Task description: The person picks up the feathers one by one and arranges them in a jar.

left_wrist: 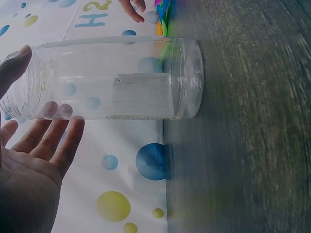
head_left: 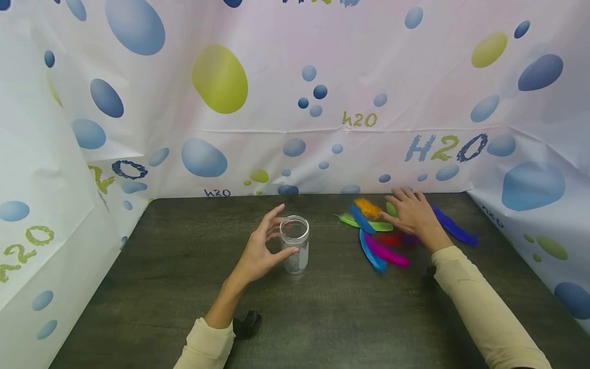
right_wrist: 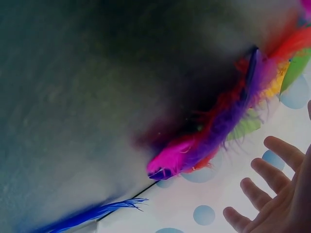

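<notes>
Here, jar (head_left: 297, 234): upright on the table (head_left: 345, 312), base flat, apparently for steadiness
Left hand (head_left: 259, 252): around the jar's upper part, thumb and fingers apart, seemingly guarding against a tip; firmness of contact unclear
Feathers (head_left: 385, 251): overlapping, right of the jar, probably set within the right hand's (head_left: 412, 215) reach
Right hand: right of the jar, over feathers, fingers apart, clamped on nothing visible, perhaps to avoid crushing them
Stray feather (head_left: 454, 225): farthest right of the jar

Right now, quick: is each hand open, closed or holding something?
Left hand: curved around the clear cylindrical jar; can't tell if gripping.
Right hand: open, spread near the loose multicoloured feathers.
</notes>
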`<action>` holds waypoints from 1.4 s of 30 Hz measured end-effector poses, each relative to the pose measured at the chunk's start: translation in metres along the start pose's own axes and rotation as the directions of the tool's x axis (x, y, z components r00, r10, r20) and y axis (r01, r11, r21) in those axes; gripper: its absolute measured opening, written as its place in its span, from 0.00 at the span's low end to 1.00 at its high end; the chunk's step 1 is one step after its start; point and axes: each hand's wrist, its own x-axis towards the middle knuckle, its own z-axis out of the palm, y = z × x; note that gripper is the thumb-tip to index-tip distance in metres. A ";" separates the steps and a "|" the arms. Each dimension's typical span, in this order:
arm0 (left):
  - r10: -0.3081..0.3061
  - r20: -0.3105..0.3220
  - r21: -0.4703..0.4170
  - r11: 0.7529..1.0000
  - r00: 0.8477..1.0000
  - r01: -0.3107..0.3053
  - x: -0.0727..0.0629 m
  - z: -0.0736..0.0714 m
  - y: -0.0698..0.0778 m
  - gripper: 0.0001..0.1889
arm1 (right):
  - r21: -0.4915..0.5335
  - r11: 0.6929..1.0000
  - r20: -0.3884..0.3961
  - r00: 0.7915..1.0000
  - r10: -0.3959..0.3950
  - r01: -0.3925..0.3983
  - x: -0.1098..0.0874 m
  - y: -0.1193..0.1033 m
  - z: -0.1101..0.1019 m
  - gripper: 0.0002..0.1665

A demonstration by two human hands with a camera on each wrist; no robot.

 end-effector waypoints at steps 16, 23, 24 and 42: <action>-0.007 0.005 -0.019 1.000 1.000 0.007 -0.001 0.002 0.002 0.49 | -0.003 1.000 0.009 1.000 -0.003 0.003 0.002 -0.002 -0.002 0.39; -0.008 0.006 -0.011 1.000 1.000 0.009 0.000 0.004 0.003 0.50 | -0.007 1.000 -0.002 1.000 -0.001 0.001 0.003 -0.002 -0.003 0.39; -0.008 0.007 -0.010 1.000 1.000 0.008 0.000 0.004 0.003 0.50 | -0.006 1.000 -0.002 1.000 -0.001 0.001 0.003 -0.002 -0.003 0.39; 0.008 0.032 -0.026 1.000 0.999 -0.007 0.004 0.013 0.004 0.50 | -0.014 1.000 -0.007 1.000 -0.001 0.001 0.002 0.002 -0.005 0.40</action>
